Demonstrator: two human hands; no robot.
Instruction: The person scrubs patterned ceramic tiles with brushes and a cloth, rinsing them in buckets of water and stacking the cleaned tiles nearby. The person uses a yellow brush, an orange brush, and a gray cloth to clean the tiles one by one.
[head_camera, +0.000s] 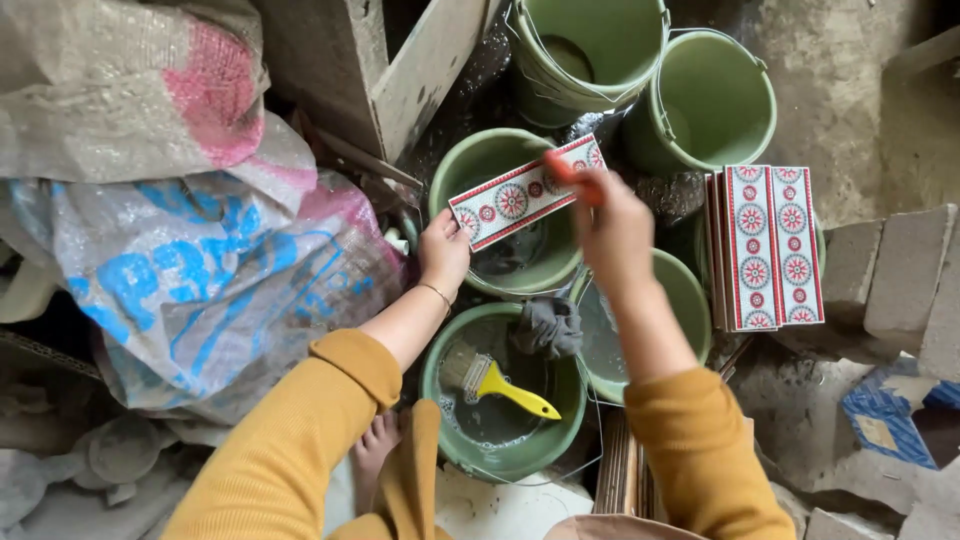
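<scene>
While the patterned tile (525, 192) hangs tilted over a green bucket (500, 160), the left hand (443, 252) pinches its lower left end, fingers curled under the edge. The right hand (612, 228) closes on an orange piece (562, 170) pressed against the tile's upper right end. Below, a yellow-handled brush (495, 382) lies in another bucket (500, 455); a stack of matching tiles (765, 248) stands well to the right.
</scene>
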